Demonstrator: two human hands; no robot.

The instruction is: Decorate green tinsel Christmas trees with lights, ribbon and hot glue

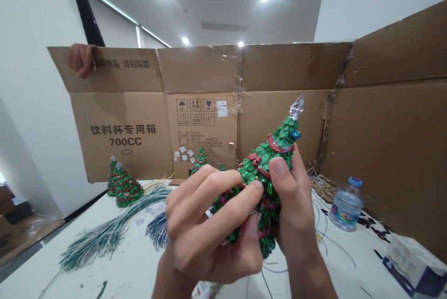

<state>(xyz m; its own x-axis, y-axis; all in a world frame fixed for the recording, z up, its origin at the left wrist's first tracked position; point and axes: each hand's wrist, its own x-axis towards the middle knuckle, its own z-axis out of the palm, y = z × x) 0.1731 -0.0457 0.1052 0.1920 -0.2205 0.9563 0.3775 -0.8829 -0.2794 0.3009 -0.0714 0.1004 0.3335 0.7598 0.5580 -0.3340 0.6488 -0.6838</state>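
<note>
Your left hand [206, 229] and right hand [296, 201] both clasp green sequin Christmas tree [261, 182]; long axis tilts up-right, crystal tip [296, 107] nearer right hand.

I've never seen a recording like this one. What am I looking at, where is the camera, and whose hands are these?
This picture comes from a camera worn on a person's head, looking forward and down, so the two bare hands in front are the wearer's own. The left hand and right hand hold a small sequined green Christmas tree in their fingers; it has red garland and a clear pointed tip. On the white table lie a bundle of green wire stems, a bundle of dark blue stems, more small trees, a water bottle and a white box. Behind stands a flattened cardboard carton, its top edge held by another person's hand.
</note>
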